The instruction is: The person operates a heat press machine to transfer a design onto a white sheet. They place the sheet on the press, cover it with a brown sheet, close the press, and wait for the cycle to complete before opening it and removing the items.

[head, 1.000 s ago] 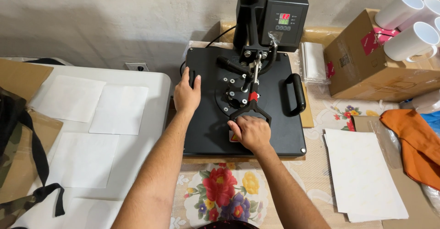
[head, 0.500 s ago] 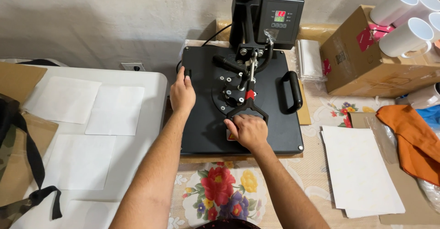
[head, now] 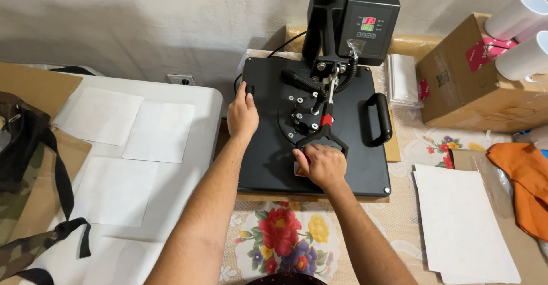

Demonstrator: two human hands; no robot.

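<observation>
**Both hands on the closed heat press**

The right hand [head: 323, 165] is clenched around the black loop handle [head: 323, 139] at the near end of the press lever, knuckles up, fingers wrapped over the bar. The left hand [head: 243, 114] rests on the left edge of the black heat press [head: 268, 148], with the fingers curled over a small side grip there; it grasps that edge rather than lying flat.

The press sits with its upper plate lowered flat over the base, on a surface covered with a floral tablecloth [head: 279, 239]. The lever runs from the handle back to the upright column, where the control box [head: 368, 25] shows lit digits. A second curved black handle [head: 381, 119] stands on the plate's right side, untouched.

To the left is a white table [head: 188, 176] bearing several white paper sheets [head: 158, 131], with a camouflage bag [head: 23, 205] at its near edge. To the right lie a stack of white sheets [head: 462, 222], an orange cloth [head: 522, 176], and a cardboard box [head: 474, 85] with white mugs [head: 522, 57] on top.
</observation>
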